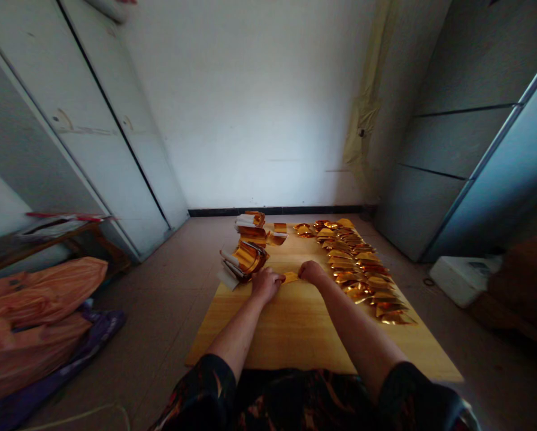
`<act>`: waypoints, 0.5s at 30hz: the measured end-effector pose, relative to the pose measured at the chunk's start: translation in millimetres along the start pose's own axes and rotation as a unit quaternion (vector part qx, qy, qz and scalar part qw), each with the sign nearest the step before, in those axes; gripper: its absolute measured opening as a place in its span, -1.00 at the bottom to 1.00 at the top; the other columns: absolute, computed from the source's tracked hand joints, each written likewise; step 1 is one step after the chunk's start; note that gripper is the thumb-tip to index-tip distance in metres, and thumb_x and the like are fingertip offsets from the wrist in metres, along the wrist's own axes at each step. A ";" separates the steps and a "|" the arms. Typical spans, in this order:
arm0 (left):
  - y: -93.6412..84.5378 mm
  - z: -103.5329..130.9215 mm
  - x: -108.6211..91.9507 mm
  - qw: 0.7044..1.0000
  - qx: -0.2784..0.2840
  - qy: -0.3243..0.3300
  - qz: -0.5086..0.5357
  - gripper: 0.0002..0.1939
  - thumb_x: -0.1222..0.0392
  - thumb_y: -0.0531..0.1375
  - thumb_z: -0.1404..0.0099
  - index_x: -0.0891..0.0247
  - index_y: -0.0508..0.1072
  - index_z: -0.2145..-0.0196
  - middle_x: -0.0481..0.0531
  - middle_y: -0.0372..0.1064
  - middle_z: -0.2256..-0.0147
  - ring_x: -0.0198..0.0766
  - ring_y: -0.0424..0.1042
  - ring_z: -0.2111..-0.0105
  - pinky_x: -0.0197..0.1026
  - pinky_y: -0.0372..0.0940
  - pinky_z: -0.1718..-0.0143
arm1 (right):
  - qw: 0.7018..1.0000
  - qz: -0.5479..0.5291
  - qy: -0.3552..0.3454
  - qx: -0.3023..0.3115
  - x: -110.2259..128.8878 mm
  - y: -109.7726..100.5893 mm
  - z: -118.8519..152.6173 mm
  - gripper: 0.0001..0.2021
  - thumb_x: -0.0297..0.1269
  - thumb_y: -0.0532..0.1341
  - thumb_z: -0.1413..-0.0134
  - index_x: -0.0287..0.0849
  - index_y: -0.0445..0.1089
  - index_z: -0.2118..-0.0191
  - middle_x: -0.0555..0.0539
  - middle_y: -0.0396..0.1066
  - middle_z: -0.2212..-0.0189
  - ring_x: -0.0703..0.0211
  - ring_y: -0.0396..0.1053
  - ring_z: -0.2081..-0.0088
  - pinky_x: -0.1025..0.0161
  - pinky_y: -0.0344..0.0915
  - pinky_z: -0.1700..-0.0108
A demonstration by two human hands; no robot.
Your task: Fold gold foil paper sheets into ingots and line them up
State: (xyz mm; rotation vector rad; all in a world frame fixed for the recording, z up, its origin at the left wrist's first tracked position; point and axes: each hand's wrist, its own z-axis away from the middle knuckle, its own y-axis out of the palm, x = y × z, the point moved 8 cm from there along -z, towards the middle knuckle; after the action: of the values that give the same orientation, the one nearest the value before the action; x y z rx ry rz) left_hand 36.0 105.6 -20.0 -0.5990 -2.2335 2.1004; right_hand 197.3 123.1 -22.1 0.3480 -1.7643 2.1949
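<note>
Both the left hand (266,286) and the right hand (312,272) pinch opposite ends of one gold foil piece (290,278), just below frame centre, where uneven pulling could perhaps tear it.

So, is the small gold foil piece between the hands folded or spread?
Seemingly folded: the piece is a narrow strip between left hand and right hand; creases unclear.

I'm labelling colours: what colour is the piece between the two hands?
The piece is shiny gold; the head view shows it.
</note>
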 end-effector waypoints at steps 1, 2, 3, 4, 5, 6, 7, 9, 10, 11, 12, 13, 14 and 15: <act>0.1 0.1 -0.2 1.000 0.002 0.000 -0.003 -0.74 0.13 0.09 -0.26 -0.17 0.52 0.18 -0.01 0.39 0.22 -0.17 0.28 0.11 -0.16 0.13 0.17 | 1.000 -0.001 0.003 0.005 -0.3 0.1 -0.3 -0.80 -0.41 0.19 0.05 -0.17 0.53 0.28 -0.09 0.52 0.31 0.22 0.43 0.31 0.42 0.24 0.33; 0.3 0.1 -0.1 1.000 0.004 -0.001 -0.005 -0.74 0.13 0.09 -0.27 -0.17 0.51 0.17 -0.02 0.39 0.22 -0.17 0.28 0.11 -0.17 0.13 0.17 | 1.000 -0.002 0.006 0.007 -0.1 0.0 -0.3 -0.80 -0.40 0.19 0.06 -0.17 0.53 0.28 -0.09 0.52 0.30 0.22 0.43 0.30 0.42 0.24 0.33; 0.4 0.2 0.1 1.000 0.005 -0.004 -0.006 -0.74 0.13 0.10 -0.27 -0.17 0.51 0.17 -0.02 0.39 0.22 -0.17 0.28 0.11 -0.17 0.13 0.17 | 1.000 -0.002 0.008 0.006 0.8 -0.5 0.1 -0.79 -0.39 0.20 0.05 -0.18 0.52 0.26 -0.11 0.52 0.27 0.20 0.43 0.27 0.41 0.25 0.31; 0.5 0.2 0.5 1.000 0.005 -0.008 -0.005 -0.74 0.13 0.10 -0.26 -0.17 0.51 0.18 -0.03 0.39 0.22 -0.17 0.28 0.10 -0.17 0.13 0.16 | 1.000 -0.001 0.011 0.003 2.3 -1.1 0.8 -0.78 -0.36 0.20 0.05 -0.19 0.51 0.23 -0.13 0.51 0.23 0.16 0.43 0.23 0.39 0.26 0.28; 0.5 0.1 1.0 1.000 0.005 -0.011 -0.004 -0.74 0.14 0.11 -0.26 -0.17 0.52 0.18 -0.03 0.40 0.21 -0.17 0.28 0.10 -0.17 0.13 0.16 | 1.000 0.000 0.015 0.000 4.4 -1.4 2.0 -0.74 -0.31 0.21 0.05 -0.20 0.49 0.19 -0.17 0.49 0.19 0.11 0.42 0.18 0.35 0.27 0.25; 0.7 0.0 1.4 1.000 0.004 -0.014 -0.002 -0.74 0.15 0.11 -0.25 -0.17 0.52 0.18 -0.04 0.40 0.21 -0.18 0.28 0.10 -0.17 0.13 0.16 | 1.000 0.002 0.022 -0.003 6.7 -1.4 3.6 -0.68 -0.24 0.23 0.06 -0.22 0.47 0.15 -0.21 0.47 0.15 0.05 0.41 0.15 0.30 0.28 0.22; 1.0 -0.3 1.7 1.000 0.005 -0.016 0.000 -0.74 0.15 0.12 -0.25 -0.17 0.52 0.17 -0.04 0.40 0.21 -0.18 0.29 0.10 -0.18 0.13 0.16 | 1.000 0.007 0.030 -0.006 9.4 -1.2 5.6 -0.60 -0.16 0.25 0.08 -0.24 0.45 0.10 -0.25 0.44 0.11 -0.01 0.40 0.11 0.25 0.29 0.19; 2.1 -1.2 2.4 1.000 0.008 -0.018 0.006 -0.73 0.14 0.12 -0.24 -0.17 0.51 0.16 -0.05 0.40 0.20 -0.19 0.29 0.10 -0.18 0.14 0.16 | 0.998 0.023 0.052 -0.012 14.7 -0.4 10.6 -0.41 0.01 0.29 0.18 -0.27 0.39 0.03 -0.31 0.39 0.06 -0.09 0.37 0.06 0.16 0.29 0.13; 2.6 -1.7 2.7 1.000 0.010 -0.020 0.008 -0.73 0.14 0.13 -0.24 -0.17 0.51 0.16 -0.05 0.40 0.20 -0.19 0.30 0.11 -0.18 0.15 0.16 | 0.997 0.033 0.060 -0.021 18.0 -0.9 13.2 -0.32 0.08 0.30 0.23 -0.28 0.36 -0.01 -0.34 0.37 0.04 -0.12 0.35 0.03 0.12 0.28 0.10; 3.0 -2.1 3.2 1.000 0.011 -0.022 0.010 -0.73 0.13 0.13 -0.23 -0.17 0.51 0.16 -0.05 0.40 0.20 -0.19 0.30 0.11 -0.18 0.15 0.15 | 0.996 0.042 0.070 -0.028 20.6 -1.4 15.9 -0.25 0.13 0.31 0.28 -0.28 0.33 -0.03 -0.35 0.34 0.02 -0.14 0.33 0.00 0.10 0.27 0.07; 3.4 -2.6 3.5 1.000 0.012 -0.023 0.012 -0.73 0.13 0.13 -0.23 -0.17 0.51 0.16 -0.05 0.40 0.20 -0.18 0.30 0.11 -0.17 0.15 0.15 | 0.995 0.047 0.079 -0.036 22.7 -2.3 18.2 -0.20 0.17 0.31 0.32 -0.27 0.31 -0.05 -0.36 0.32 0.00 -0.15 0.32 -0.01 0.07 0.27 0.06; 3.7 -2.9 3.8 1.000 0.013 -0.024 0.012 -0.74 0.13 0.14 -0.22 -0.16 0.51 0.16 -0.05 0.40 0.20 -0.18 0.30 0.10 -0.17 0.15 0.14 | 0.994 0.051 0.086 -0.041 24.3 -3.0 20.2 -0.16 0.20 0.31 0.34 -0.27 0.30 -0.06 -0.37 0.31 -0.01 -0.15 0.31 -0.02 0.06 0.26 0.05; 3.8 -3.2 3.8 1.000 0.014 -0.025 0.011 -0.74 0.13 0.14 -0.22 -0.16 0.51 0.16 -0.05 0.40 0.21 -0.18 0.30 0.10 -0.17 0.16 0.14 | 0.994 0.052 0.092 -0.042 25.2 -3.6 21.5 -0.14 0.22 0.31 0.37 -0.26 0.29 -0.06 -0.37 0.30 -0.01 -0.16 0.30 -0.03 0.05 0.26 0.04; 3.8 -3.4 3.6 1.000 0.014 -0.025 0.011 -0.74 0.13 0.13 -0.22 -0.15 0.51 0.16 -0.04 0.40 0.21 -0.18 0.31 0.10 -0.17 0.16 0.15 | 0.993 0.052 0.094 -0.041 25.6 -3.9 22.1 -0.13 0.22 0.32 0.38 -0.25 0.29 -0.06 -0.37 0.30 -0.02 -0.15 0.29 -0.04 0.05 0.25 0.04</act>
State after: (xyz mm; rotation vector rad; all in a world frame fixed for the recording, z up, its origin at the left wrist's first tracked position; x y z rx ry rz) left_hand 34.5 110.0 -24.3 -0.5779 -2.2288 2.1765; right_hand 175.1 104.4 -4.3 0.0296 -1.7993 2.1373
